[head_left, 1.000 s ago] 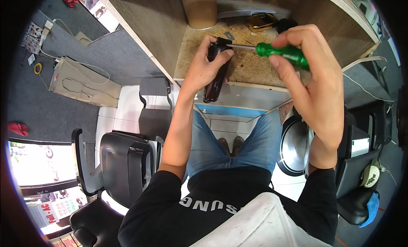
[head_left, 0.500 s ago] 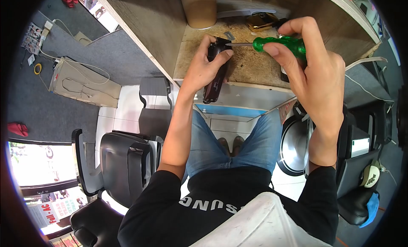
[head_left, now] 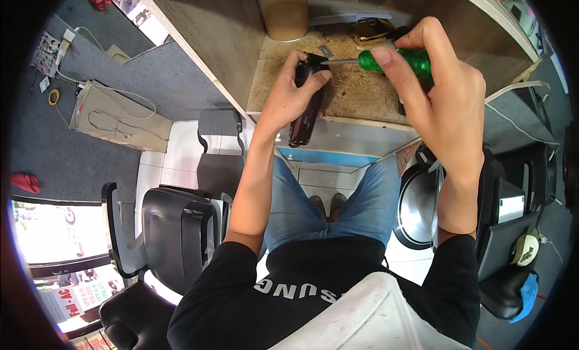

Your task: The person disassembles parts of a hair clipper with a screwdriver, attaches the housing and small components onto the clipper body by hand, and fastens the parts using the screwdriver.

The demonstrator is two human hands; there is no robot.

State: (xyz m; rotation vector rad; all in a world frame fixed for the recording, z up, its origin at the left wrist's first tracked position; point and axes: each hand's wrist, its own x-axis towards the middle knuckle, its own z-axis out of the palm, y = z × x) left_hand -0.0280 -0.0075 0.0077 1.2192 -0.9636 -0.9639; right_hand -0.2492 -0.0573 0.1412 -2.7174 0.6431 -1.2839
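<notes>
My left hand is wrapped round a dark hair clipper, held at the front edge of a worn wooden shelf. A screwdriver with a green see-through handle is gripped in my right hand. Its metal shaft points left, and the tip meets the head end of the clipper. A small flat metal piece lies on the shelf just beyond the clipper head. Behind the screwdriver sits a shiny gold-coloured object, partly hidden by my right fingers.
A brown cylindrical container stands at the shelf's back left, beside a long pale strip. Wooden side walls flank the shelf. A black chair is at the left, and a round metal-topped stool at the right.
My right thumb and fingers have shifted up around the screwdriver's green handle. My left hand and the clipper stay in the same place.
</notes>
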